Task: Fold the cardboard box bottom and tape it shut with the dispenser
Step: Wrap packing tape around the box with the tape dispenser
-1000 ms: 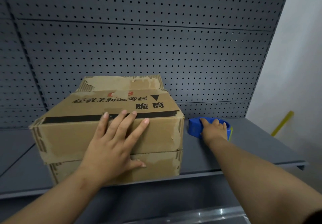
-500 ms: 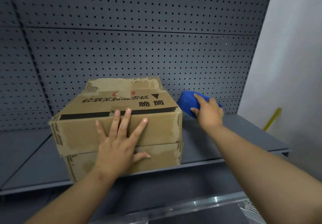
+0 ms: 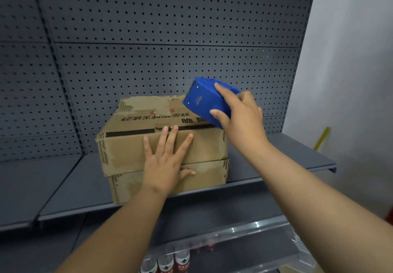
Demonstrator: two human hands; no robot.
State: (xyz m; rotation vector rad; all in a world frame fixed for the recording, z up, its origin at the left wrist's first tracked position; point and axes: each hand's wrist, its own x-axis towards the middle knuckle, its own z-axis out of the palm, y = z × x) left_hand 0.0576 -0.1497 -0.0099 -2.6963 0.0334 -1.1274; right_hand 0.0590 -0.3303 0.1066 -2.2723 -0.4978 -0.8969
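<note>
A brown cardboard box (image 3: 127, 151) with printed characters lies on the grey shelf (image 3: 63, 189), its folded flaps facing up. My left hand (image 3: 164, 162) presses flat on the box's near face, fingers spread and reaching the top edge. My right hand (image 3: 238, 115) grips a blue tape dispenser (image 3: 202, 100) and holds it in the air over the box's top right corner, its front end tilted toward the box. The dispenser covers part of the print.
A grey pegboard wall (image 3: 170, 38) backs the shelf. A white wall and a yellow stick (image 3: 322, 138) stand at the right. Below, a clear shelf guard (image 3: 244, 232) fronts a lower shelf with several bottles (image 3: 165, 262).
My right hand lifted the blue dispenser off the shelf and carried it left and up over the box's right corner. My left hand stayed pressed on the box.
</note>
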